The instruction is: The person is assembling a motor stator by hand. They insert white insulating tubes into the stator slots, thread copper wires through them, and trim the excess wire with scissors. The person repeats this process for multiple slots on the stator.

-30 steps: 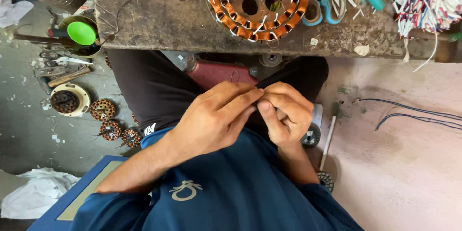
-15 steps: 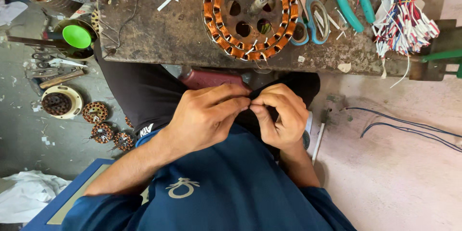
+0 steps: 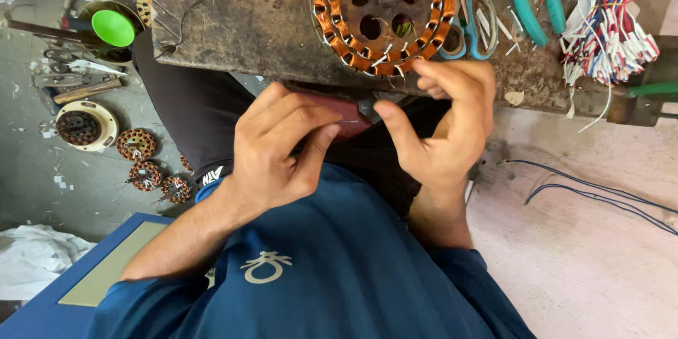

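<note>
Fingers: left hand (image 3: 279, 148) pinches a thin wire (image 3: 347, 122); right hand (image 3: 445, 123) fingers spread apart, touching the stator (image 3: 385, 14).
Table (image 3: 240, 21): carries stator, scissors (image 3: 477, 18).
Floor bowl (image 3: 85, 126): holds dark winding.

1 head view, steeply down, probably close.

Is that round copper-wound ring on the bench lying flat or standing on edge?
Lying flat: the copper-wound ring shows its full round face and holes, resting on the workbench.
</note>
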